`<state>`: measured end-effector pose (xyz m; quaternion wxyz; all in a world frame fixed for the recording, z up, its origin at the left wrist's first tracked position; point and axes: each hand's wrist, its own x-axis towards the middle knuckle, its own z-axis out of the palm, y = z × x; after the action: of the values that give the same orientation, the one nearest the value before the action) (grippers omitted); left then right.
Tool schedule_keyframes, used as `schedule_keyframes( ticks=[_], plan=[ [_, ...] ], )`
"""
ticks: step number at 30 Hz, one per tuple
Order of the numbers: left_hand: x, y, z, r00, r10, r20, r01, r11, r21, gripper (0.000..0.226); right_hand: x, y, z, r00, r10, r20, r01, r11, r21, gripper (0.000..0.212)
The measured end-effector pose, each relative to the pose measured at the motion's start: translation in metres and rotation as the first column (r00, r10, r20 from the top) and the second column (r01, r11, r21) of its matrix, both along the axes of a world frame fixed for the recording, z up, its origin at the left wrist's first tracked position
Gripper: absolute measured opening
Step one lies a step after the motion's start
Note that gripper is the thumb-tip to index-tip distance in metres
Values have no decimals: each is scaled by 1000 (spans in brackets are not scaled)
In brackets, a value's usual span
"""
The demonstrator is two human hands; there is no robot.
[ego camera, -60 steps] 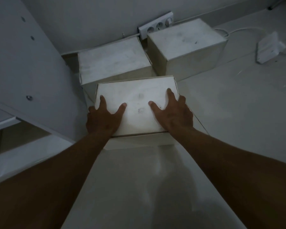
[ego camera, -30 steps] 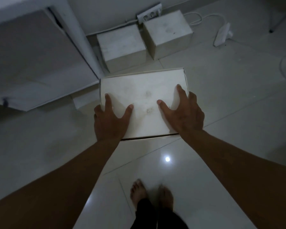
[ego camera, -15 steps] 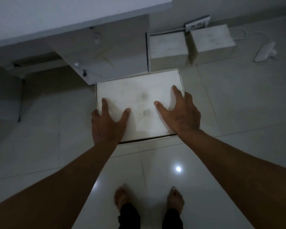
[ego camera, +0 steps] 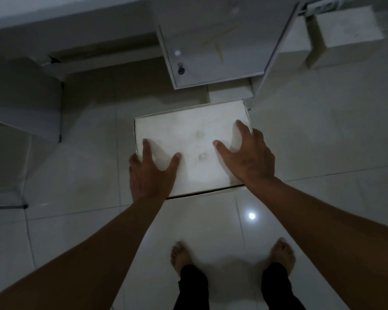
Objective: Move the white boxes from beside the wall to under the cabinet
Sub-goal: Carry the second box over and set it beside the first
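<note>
Carried white box [ego camera: 192, 139] now nearer the cabinet [ego camera: 217, 41], both hands gripping its sides, left hand [ego camera: 151, 173], right hand [ego camera: 248, 156], arms extended.

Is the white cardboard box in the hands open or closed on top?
Closed. The white cardboard box shows one flat, unbroken top, with the left hand and right hand gripping its sides.

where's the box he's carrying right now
In the head view the white box sits mid-frame, held between the left hand and right hand, just in front of the cabinet door and above the floor tiles.
</note>
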<state>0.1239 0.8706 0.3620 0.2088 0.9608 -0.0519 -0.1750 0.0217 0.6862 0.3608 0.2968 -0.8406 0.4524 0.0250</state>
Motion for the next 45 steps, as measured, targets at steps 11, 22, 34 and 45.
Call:
schedule_keyframes(
  ticks=[11, 22, 34, 45],
  plan=[
    [60, 43, -76, 1000, 6, -24, -6, 1000, 2, 92, 63, 41, -72, 1000, -13, -13, 13, 1000, 12, 79],
    [106, -29, -246, 998, -24, 51, 28, 997, -76, 93, 100, -23, -232, 997, -57, 58, 60, 997, -58, 78],
    [137, -59, -381, 989, -61, 131, 62, 998, 3, 97, 113, -40, -365, 993, -96, 69, 101, 992, -75, 80],
    [141, -56, -398, 885, -290, 364, 291, 955, 54, 98, 156, -55, -385, 956, 284, 79, -228, 882, -413, 72]
  ],
)
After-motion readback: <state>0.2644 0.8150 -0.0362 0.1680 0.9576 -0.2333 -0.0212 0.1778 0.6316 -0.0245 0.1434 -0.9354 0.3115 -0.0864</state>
